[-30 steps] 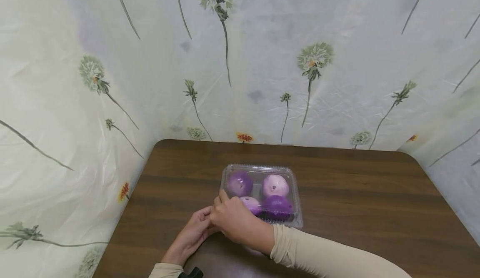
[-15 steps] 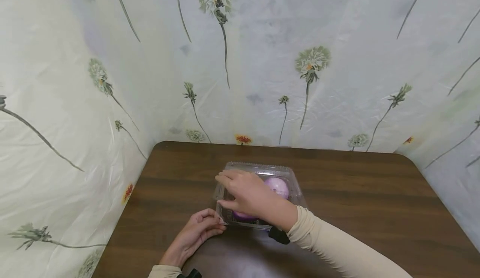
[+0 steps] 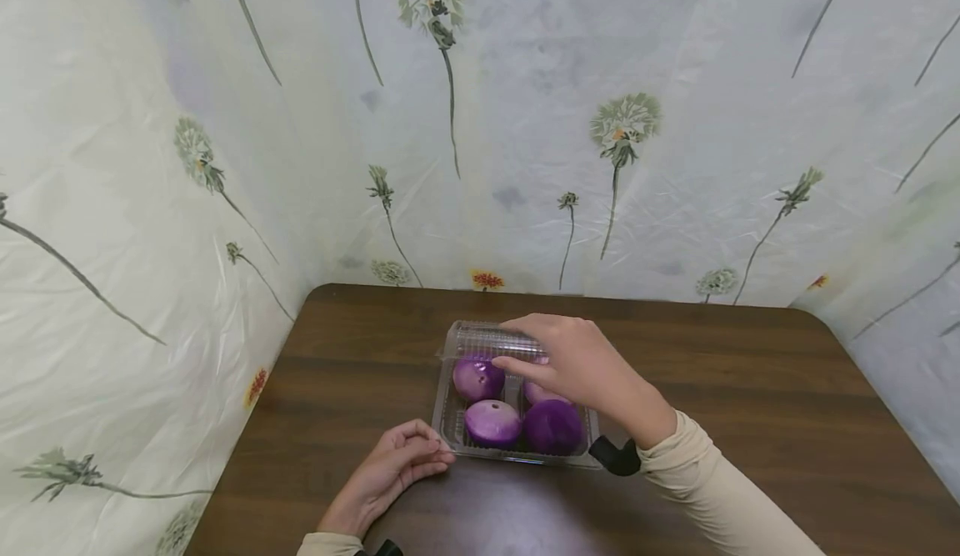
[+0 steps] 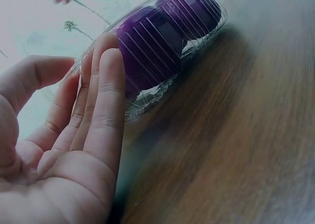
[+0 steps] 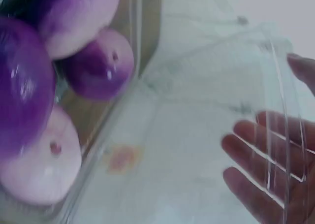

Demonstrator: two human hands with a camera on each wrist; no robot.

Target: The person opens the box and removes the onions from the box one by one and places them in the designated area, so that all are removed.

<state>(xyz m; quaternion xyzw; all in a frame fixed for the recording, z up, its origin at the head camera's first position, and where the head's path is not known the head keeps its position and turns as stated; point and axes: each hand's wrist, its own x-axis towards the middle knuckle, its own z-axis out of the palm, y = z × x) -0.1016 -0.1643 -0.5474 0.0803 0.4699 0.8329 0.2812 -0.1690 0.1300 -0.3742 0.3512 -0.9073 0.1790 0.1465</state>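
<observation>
A clear plastic clamshell box point(image 3: 517, 458) sits on the table with its lid point(image 3: 480, 341) swung up and back. Inside lie several round purple-and-white balls point(image 3: 492, 424), fruit-like, some with a small dark spot on top. My left hand point(image 3: 393, 468) pinches the front-left corner of the box's rim between thumb and fingertips. My right hand point(image 3: 585, 364) is over the back right of the box, covering part of one ball. In the right wrist view, its straight, spread fingers point(image 5: 246, 184) show through the clear lid, with the thumb apart from them.
The box stands on a dark brown wooden table point(image 3: 712, 389) with rounded back corners. Flower-printed sheeting point(image 3: 517, 122) hangs right behind the table and along its left and right sides.
Both hands were together at the box's front-left corner with the lid down. My right hand has moved up and right as the lid swung back. My left hand has stayed at the corner.
</observation>
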